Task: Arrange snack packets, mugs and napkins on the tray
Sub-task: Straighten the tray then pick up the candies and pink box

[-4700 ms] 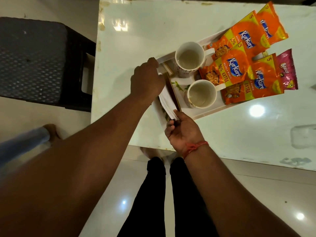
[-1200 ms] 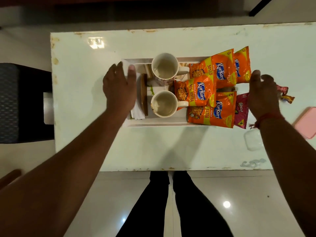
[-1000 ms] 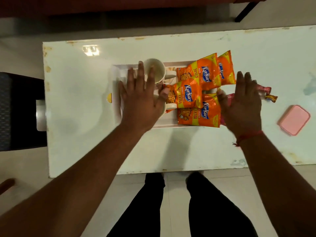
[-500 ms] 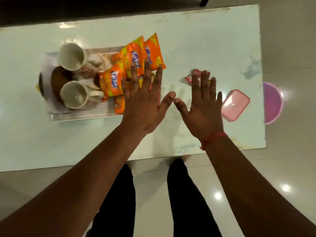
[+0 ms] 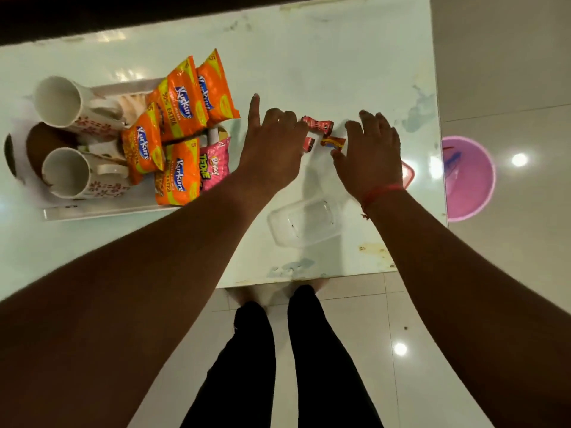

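A white tray (image 5: 102,213) lies at the left of the table. It holds two white patterned mugs (image 5: 58,101) (image 5: 66,173), several orange Kurkure packets (image 5: 182,103) and a pink Bingo packet (image 5: 214,163). A brown round piece (image 5: 40,143) sits between the mugs at the tray's left end. My left hand (image 5: 268,146) hovers right of the packets, index finger straight and the other fingers loosely bent, holding nothing. My right hand (image 5: 370,149) hovers beside it with fingers bent down. Between the hands lie small red wrapped sweets (image 5: 318,123) (image 5: 333,142) on the table.
A clear plastic box (image 5: 304,223) lies on the table below the hands. A pink lid (image 5: 408,174) shows partly behind my right hand. A pink bucket (image 5: 466,177) stands on the floor past the table's right edge (image 5: 438,149). My legs are below the front edge.
Both hands left the tray and moved right to the small sweets. Their fingers went from flat and spread to bent. The view swung right, so the tray now sits at the left.
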